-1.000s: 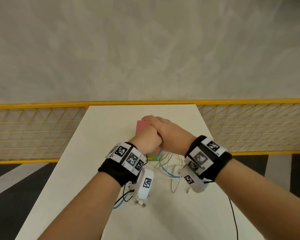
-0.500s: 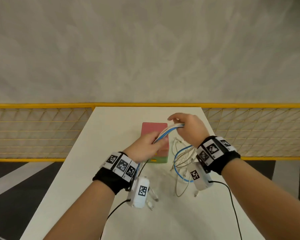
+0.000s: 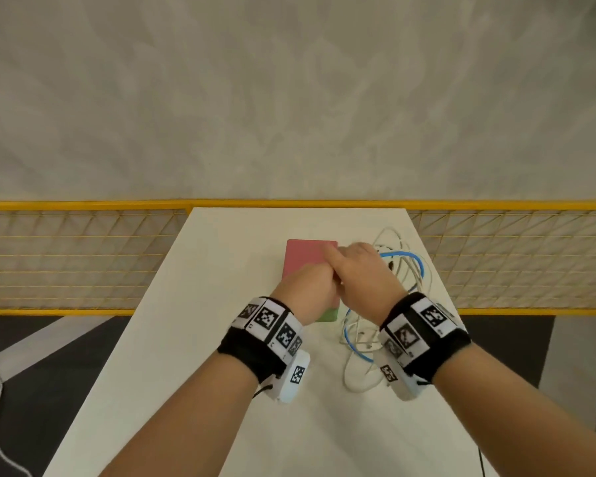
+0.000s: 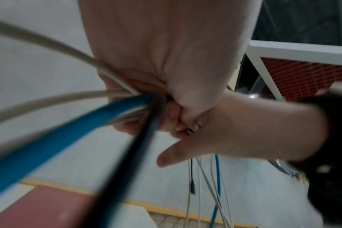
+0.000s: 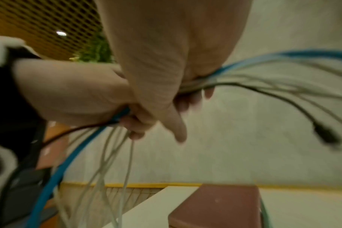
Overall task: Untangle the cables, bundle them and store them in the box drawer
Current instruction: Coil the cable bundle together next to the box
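Left grip (image 3: 308,287) and right grip (image 3: 360,273) both clench the blue, white and black cable bundle (image 3: 405,270); pink-topped box (image 3: 305,256) sits beneath them on the white bench (image 3: 193,339).

Even, soft overhead light in the head view; both wrist views dim, wide-angle-bowed, with motion-blurred cables (image 4: 49,138) and one ceiling lamp (image 5: 61,33).

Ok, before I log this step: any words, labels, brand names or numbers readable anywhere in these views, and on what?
None can be read.
Left wristband: black-and-white square code markers, patterns only, no letters.
Right wristband: the same kind of markers; tiny marks beside them are too small to read.
Pink box: plain top, no label visible.
Cables: no print visible; both wrist views are too blurred.
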Demonstrator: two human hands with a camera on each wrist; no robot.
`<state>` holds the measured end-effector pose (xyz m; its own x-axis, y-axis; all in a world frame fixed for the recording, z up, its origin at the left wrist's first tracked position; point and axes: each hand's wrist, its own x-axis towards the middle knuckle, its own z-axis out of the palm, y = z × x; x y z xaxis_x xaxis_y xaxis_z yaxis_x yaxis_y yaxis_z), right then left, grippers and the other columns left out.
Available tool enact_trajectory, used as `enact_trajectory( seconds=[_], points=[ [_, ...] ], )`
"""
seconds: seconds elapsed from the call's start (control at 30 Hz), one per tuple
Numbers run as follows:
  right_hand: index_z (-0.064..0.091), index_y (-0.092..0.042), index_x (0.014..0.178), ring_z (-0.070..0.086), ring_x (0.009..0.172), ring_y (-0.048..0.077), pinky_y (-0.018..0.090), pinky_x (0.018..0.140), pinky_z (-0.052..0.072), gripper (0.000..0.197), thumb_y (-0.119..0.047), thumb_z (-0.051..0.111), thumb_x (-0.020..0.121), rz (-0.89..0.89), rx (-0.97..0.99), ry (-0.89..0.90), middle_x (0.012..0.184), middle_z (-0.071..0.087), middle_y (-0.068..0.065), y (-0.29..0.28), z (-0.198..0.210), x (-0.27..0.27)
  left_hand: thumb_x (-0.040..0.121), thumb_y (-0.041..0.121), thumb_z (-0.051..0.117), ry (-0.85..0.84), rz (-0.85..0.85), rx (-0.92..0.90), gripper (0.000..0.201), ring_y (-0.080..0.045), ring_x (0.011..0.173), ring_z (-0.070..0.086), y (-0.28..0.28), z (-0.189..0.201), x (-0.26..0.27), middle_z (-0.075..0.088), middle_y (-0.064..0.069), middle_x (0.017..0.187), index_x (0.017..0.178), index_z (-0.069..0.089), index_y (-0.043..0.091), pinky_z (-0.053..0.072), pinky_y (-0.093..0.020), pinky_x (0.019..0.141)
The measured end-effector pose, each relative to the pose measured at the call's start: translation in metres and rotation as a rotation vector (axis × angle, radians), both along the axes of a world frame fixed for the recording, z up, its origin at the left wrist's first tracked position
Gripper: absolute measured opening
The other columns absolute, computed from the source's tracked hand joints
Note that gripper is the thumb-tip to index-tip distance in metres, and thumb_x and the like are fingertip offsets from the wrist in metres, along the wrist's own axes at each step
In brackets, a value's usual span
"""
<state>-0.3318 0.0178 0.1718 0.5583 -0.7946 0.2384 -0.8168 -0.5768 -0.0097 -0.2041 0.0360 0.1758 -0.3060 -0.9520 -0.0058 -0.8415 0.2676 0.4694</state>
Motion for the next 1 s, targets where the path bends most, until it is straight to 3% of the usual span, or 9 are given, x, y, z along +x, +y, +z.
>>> enact_trajectory(
  seconds=[0.07, 0.23, 0.33, 0.4, 0.5, 0.57, 0.7, 0.83, 1.0],
  points=[
    [0.056, -0.007, 0.109, 0.061, 0.078, 0.035, 0.033, 0.076, 0.036, 0.032, -0.004, 0.051, 0.078, -0.068, 0.061, -0.155, 0.077, 0.066, 0.011, -0.005, 0.003, -0.003, 0.102, 0.028, 0.039, 0.130, -0.033, -0.032, 0.026, -0.029, 0.078, 0.061, -0.003, 0.002, 0.004, 0.067, -0.010, 0.090, 0.117, 0.053, 0.012, 0.045, -0.038, 0.065],
    [0.065, -0.021, 0.090, 0.049, 0.053, 0.013, 0.028, 0.054, 0.041, 0.028, 0.001, 0.055, 0.076, -0.357, 0.174, -0.648, 0.060, 0.055, -0.004, -0.019, 0.010, -0.040, 0.100, 0.032, 0.046, 0.224, 0.004, 0.020, 0.023, -0.031, 0.070, 0.056, -0.005, -0.019, 0.044, 0.058, -0.010, 0.075, 0.103, 0.053, 0.010, 0.041, -0.034, 0.061],
    [0.065, -0.023, 0.095, 0.059, 0.063, 0.015, 0.027, 0.059, 0.044, 0.027, -0.004, 0.061, 0.077, -0.393, 0.273, -0.583, 0.072, 0.066, 0.000, -0.021, 0.001, -0.053, 0.103, 0.031, 0.039, 0.196, 0.060, 0.039, 0.031, -0.028, 0.072, 0.058, -0.006, -0.026, 0.053, 0.062, -0.014, 0.081, 0.121, 0.054, 0.011, 0.041, -0.032, 0.062],
    [0.056, -0.025, 0.119, 0.063, 0.094, 0.023, 0.033, 0.084, 0.047, 0.044, -0.014, 0.066, 0.077, -0.391, 0.287, -0.365, 0.099, 0.068, 0.003, -0.015, -0.006, -0.049, 0.104, 0.027, 0.037, 0.139, 0.084, 0.023, 0.028, -0.027, 0.066, 0.054, -0.008, -0.026, 0.050, 0.058, -0.009, 0.076, 0.120, 0.051, 0.009, 0.039, -0.033, 0.060],
    [0.027, -0.022, 0.145, 0.038, 0.133, 0.027, 0.048, 0.115, 0.017, 0.081, -0.025, 0.070, 0.076, -0.207, 0.139, -0.062, 0.134, 0.048, 0.006, 0.000, -0.008, -0.024, 0.103, 0.019, 0.038, 0.039, 0.067, 0.006, 0.025, -0.033, 0.076, 0.060, -0.013, -0.019, 0.033, 0.062, -0.016, 0.086, 0.118, 0.051, 0.005, 0.042, -0.035, 0.064],
    [0.031, -0.016, 0.141, 0.047, 0.124, 0.030, 0.047, 0.111, 0.026, 0.072, -0.019, 0.065, 0.077, -0.077, 0.121, -0.029, 0.125, 0.054, 0.010, 0.006, -0.010, -0.002, 0.100, 0.012, 0.041, 0.003, -0.007, 0.028, 0.023, -0.033, 0.084, 0.063, -0.013, -0.015, 0.016, 0.062, -0.014, 0.086, 0.115, 0.056, 0.001, 0.043, -0.030, 0.066],
    [0.050, -0.008, 0.111, 0.061, 0.083, 0.035, 0.032, 0.063, 0.038, 0.029, -0.011, 0.053, 0.082, -0.137, 0.253, -0.230, 0.086, 0.064, 0.013, 0.001, -0.011, -0.001, 0.099, 0.021, 0.047, 0.091, -0.084, 0.060, 0.023, -0.025, 0.081, 0.062, -0.007, -0.014, 0.010, 0.065, -0.010, 0.090, 0.113, 0.060, 0.009, 0.049, -0.031, 0.070],
    [0.061, -0.017, 0.098, 0.051, 0.062, 0.024, 0.031, 0.058, 0.040, 0.017, -0.012, 0.057, 0.082, -0.276, 0.218, -0.413, 0.060, 0.052, -0.003, 0.004, -0.019, -0.026, 0.097, 0.041, 0.051, 0.080, -0.101, 0.064, 0.026, -0.028, 0.067, 0.058, -0.002, -0.023, 0.036, 0.055, -0.005, 0.069, 0.086, 0.052, 0.017, 0.045, -0.038, 0.063],
    [0.060, -0.013, 0.107, 0.056, 0.079, 0.027, 0.035, 0.071, 0.045, 0.027, -0.011, 0.057, 0.080, -0.242, 0.199, -0.302, 0.086, 0.060, 0.005, 0.016, -0.035, -0.018, 0.101, 0.041, 0.041, -0.218, -0.095, -0.016, 0.033, -0.028, 0.067, 0.054, 0.003, -0.015, 0.023, 0.054, -0.004, 0.072, 0.096, 0.055, 0.011, 0.042, -0.036, 0.061]
  ],
)
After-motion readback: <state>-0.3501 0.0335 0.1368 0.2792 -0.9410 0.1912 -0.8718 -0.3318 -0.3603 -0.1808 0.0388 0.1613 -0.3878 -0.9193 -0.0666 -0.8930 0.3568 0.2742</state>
